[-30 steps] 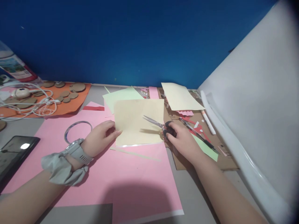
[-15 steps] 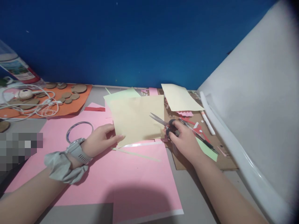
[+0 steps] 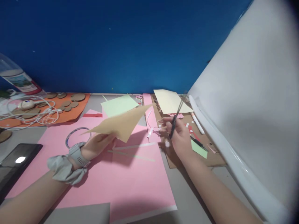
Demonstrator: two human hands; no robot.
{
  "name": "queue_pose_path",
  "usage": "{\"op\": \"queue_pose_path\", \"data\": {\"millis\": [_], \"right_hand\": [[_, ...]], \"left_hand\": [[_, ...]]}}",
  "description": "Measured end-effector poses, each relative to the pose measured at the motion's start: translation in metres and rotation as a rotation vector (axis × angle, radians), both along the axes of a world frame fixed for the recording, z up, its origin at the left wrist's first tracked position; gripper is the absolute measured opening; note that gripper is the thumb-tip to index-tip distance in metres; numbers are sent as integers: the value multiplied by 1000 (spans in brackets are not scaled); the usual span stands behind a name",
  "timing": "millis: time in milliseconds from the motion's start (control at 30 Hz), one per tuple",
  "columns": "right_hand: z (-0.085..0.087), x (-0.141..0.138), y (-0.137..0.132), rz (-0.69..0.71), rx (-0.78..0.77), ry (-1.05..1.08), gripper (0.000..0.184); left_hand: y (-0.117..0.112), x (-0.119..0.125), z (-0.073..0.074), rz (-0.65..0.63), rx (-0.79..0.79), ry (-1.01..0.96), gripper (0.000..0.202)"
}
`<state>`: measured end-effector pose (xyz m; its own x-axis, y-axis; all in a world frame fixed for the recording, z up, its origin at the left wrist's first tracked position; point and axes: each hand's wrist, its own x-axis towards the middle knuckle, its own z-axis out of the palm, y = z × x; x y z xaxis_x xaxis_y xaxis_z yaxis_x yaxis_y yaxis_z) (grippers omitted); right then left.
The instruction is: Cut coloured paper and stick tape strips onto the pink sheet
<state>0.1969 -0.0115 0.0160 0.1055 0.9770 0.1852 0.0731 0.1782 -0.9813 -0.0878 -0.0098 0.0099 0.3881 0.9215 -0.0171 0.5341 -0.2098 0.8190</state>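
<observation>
My left hand (image 3: 97, 145) grips a tan sheet of paper (image 3: 121, 123) by its near edge and holds it lifted and tilted above the big pink sheet (image 3: 109, 174). A grey watch and a scrunchie sit on that wrist. My right hand (image 3: 178, 135) is closed on a pair of scissors (image 3: 175, 119), whose blades point up and away. A thin cut strip (image 3: 132, 155) lies on the pink sheet below the lifted paper.
A pale yellow sheet (image 3: 170, 101) and a green sheet (image 3: 118, 105) lie further back. Cardboard with scraps and pens (image 3: 198, 144) lies at right, beside a white slanted board (image 3: 245, 102). An orange sheet with cardboard discs and white cables (image 3: 39, 107) lies at left, and a dark phone (image 3: 16, 161).
The tan sheet has been lifted off the table and tilted by my left hand. My right hand has raised the scissors, whose blades now point upward instead of lying across the sheet.
</observation>
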Motion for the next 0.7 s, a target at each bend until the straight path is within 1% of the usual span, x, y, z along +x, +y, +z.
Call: {"op": "queue_pose_path", "data": {"millis": [67,133,167,200,267,300,333,367,400,433,500,567,633,700], "right_hand": [[2,-8,-5,142,-70,117,26],[3,-18,-11,302,-129,120,26],[4,-22,-14,329,-128,91,25],[5,-26,-17,338,-130,48,23],[7,-32,-22,286,-115,-46,12],[8,-33,-23,260,-103,-97,10],[9,-33,-24,238,-90,-141,10],[10,-32,-24,228,-79,-176,10],[11,-30,-24,224,-70,-195,9],[12,-28,-23,224,-65,-199,9],[12,-24,-21,238,-71,-174,9],[11,-22,-18,265,-94,-114,9],[8,-23,-18,338,-133,-17,13],[6,-27,-20,487,-211,99,22]], "left_hand": [[-3,8,5,68,-45,-132,50],[-12,20,13,128,-101,-261,45],[-17,26,17,137,-152,-298,43],[-23,33,21,95,-223,-299,44],[-33,45,26,-99,-348,-184,50],[-36,50,26,-135,-311,-130,49],[-38,55,26,-157,-256,-115,46],[-40,60,24,-127,-205,-138,42],[-40,66,22,-115,-193,-189,42],[-39,71,20,-72,-195,-239,44],[-37,80,16,-29,-264,-264,52],[-35,84,15,-24,-285,-248,60],[-32,82,13,58,-231,-246,61],[-29,75,9,193,-152,-255,58]]}}
